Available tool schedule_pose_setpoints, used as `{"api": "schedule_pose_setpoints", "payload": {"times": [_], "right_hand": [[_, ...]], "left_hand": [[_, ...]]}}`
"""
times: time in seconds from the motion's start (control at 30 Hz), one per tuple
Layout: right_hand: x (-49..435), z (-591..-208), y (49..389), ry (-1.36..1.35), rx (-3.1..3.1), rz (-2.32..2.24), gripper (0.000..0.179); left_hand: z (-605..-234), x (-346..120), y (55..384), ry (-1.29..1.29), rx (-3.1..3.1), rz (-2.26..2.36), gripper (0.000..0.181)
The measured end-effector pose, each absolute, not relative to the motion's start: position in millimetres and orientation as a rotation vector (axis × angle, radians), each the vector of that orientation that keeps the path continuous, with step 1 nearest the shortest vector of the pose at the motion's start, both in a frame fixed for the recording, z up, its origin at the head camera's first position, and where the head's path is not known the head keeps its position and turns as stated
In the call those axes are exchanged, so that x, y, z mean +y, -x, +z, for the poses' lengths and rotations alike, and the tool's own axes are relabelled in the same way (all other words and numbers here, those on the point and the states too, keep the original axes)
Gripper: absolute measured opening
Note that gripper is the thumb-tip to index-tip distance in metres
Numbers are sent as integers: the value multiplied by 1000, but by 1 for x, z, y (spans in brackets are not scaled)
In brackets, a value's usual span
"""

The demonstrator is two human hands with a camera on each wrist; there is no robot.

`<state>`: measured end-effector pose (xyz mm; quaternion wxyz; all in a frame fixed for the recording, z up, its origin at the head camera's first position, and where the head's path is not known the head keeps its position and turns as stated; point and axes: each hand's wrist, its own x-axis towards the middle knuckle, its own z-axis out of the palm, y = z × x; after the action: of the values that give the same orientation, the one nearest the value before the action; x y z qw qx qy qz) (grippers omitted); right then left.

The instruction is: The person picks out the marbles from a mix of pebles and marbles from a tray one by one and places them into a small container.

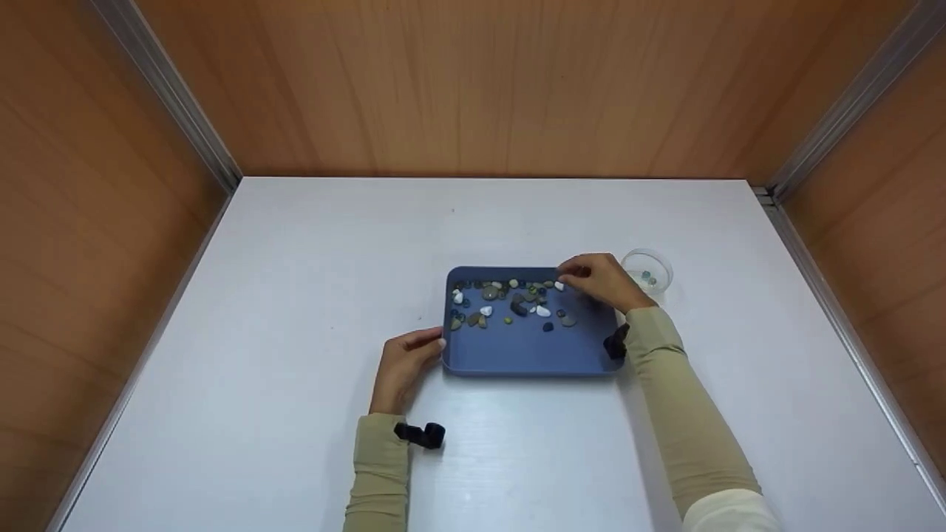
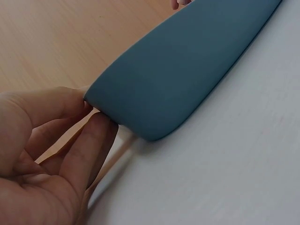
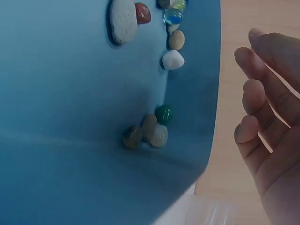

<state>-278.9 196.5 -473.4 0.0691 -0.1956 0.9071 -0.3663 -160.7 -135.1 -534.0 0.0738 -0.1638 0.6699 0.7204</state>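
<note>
A blue tray [image 1: 532, 355] holds pebbles and glass beads, mostly spread over its far half. My left hand [image 1: 403, 366] grips the tray's left side by the rim, thumb and fingers meeting at the edge in the left wrist view. Over the tray's far right part is my right hand [image 1: 602, 281], close to a white pebble [image 1: 559, 286]. In the right wrist view its fingers [image 3: 253, 96] are loosely bent beside the tray wall, with nothing seen between them. A green bead [image 3: 163, 114] and several small stones [image 3: 149, 126] lie in the nearby tray corner.
A round clear dish [image 1: 667, 275] with a few pale bluish beads [image 1: 647, 277] stands just right of the tray. The white table [image 1: 310, 258] is bounded by wooden panels [image 1: 473, 89] at the back and both sides.
</note>
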Motion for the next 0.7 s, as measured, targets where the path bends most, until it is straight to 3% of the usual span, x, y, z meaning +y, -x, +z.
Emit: {"api": "schedule_pose_setpoints", "payload": {"times": [0.7], "right_hand": [[184,-489,281,599,2660,-1037,24]], "left_hand": [[-533,-132,161,508,2016,2145,27]]}}
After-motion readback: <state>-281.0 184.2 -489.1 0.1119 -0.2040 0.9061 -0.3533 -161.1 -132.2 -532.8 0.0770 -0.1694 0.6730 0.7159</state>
